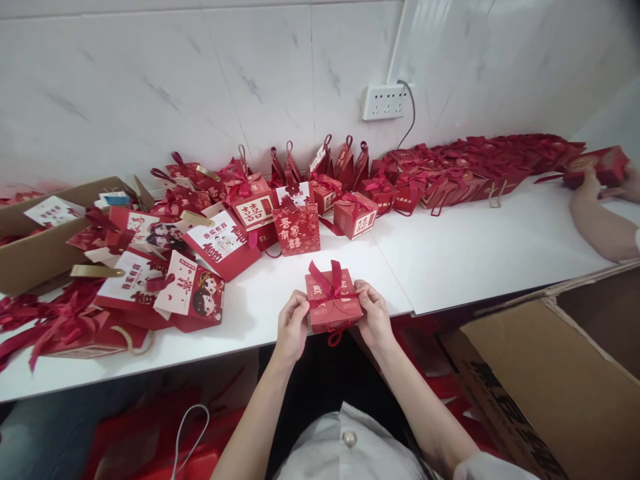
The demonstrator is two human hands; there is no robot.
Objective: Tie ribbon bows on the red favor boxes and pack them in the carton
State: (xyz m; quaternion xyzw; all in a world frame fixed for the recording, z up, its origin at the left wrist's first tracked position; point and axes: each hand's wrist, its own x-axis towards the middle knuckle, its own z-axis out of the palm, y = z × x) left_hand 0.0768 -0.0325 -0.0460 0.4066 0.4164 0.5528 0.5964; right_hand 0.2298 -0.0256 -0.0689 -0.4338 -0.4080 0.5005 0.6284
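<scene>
White wall (150,80) with grey marble-like veining across top of frame, divided by thin joint lines (312,60). Socket panel (385,103) on wall, right of top centre; pale conduit (399,43) rising above it, dark cord (413,115) looping down at right. Long white surface (440,257) along wall, seam (393,270) right of centre. Soft light, faint glare at upper right; dimmer below surface.
</scene>
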